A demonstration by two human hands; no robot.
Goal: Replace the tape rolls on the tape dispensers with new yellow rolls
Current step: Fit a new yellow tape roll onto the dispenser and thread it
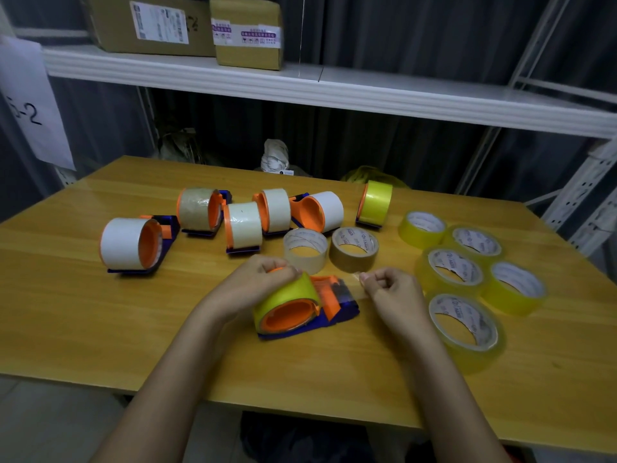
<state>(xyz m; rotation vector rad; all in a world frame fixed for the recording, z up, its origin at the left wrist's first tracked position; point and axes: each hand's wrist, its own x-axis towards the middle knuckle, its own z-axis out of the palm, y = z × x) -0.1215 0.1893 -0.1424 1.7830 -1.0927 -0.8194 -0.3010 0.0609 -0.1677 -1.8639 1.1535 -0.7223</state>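
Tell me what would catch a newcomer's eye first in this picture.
Probably the two hands at the table's near middle: the left hand holds a yellow roll on an orange and blue dispenser, while the right hand pinches its pulled-out tape end. Next, five spare yellow rolls lie on the right, and a row of white-roll dispensers stands behind.

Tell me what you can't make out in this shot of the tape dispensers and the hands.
- Head view: the left hand covers the top of the yellow roll on the near dispenser.
- The clear tape end pinched by the right hand is nearly invisible.
- Print inside the spare yellow rolls is too small to read.
- Shelf box labels are blurred.
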